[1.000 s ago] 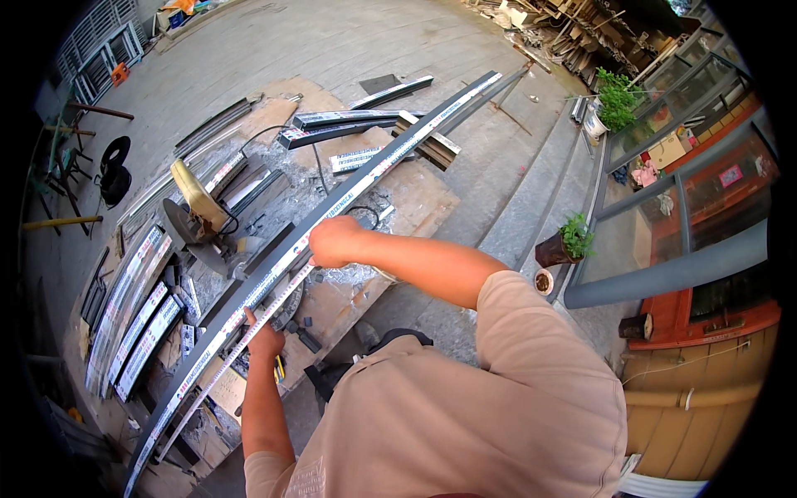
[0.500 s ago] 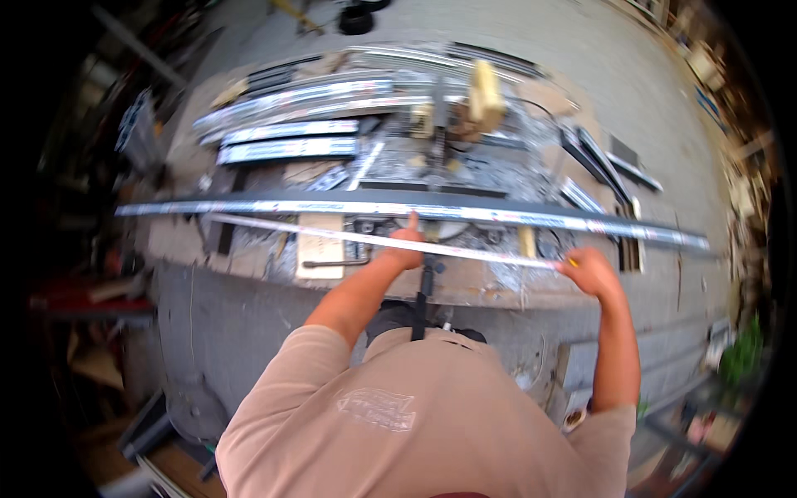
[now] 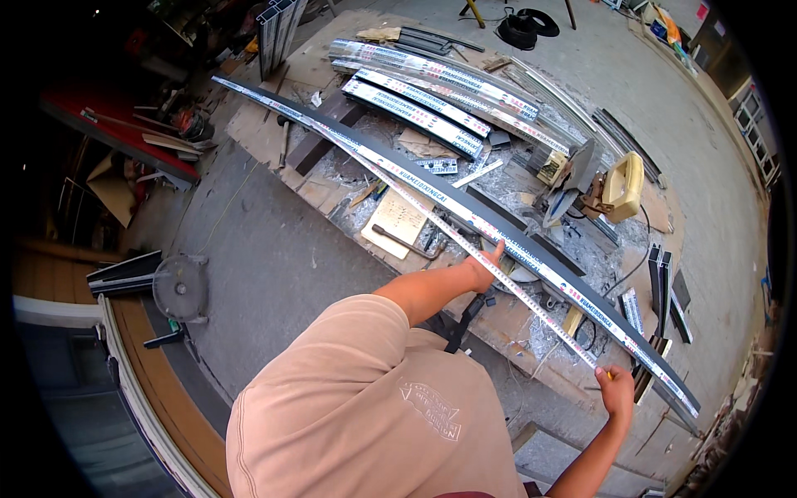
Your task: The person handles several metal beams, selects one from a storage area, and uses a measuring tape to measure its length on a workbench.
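Note:
A long dark metal profile (image 3: 423, 184) with a printed film strip lies slantwise over the workbench, from far left to near right. My left hand (image 3: 483, 270) is closed on its near edge around the middle, thumb up against the film; the other fingers are mostly hidden. A white measuring tape blade (image 3: 540, 312) is stretched along the near side of the profile, passing over my left hand. Its far part meets the profile. At the near end, my right hand (image 3: 616, 390) is closed on the tape, a bit of yellow showing by the thumb.
A cutting saw with a yellow handle (image 3: 624, 186) stands on the bench behind the profile. Film-wrapped profiles (image 3: 415, 114) lie stacked beyond. A wrench (image 3: 407, 241) rests on a pale board (image 3: 387, 217). A round grey stand (image 3: 180, 288) is on the floor at left.
My view has turned left, so the bench and profile now run slantwise. Both hands keep their holds on the profile and the tape.

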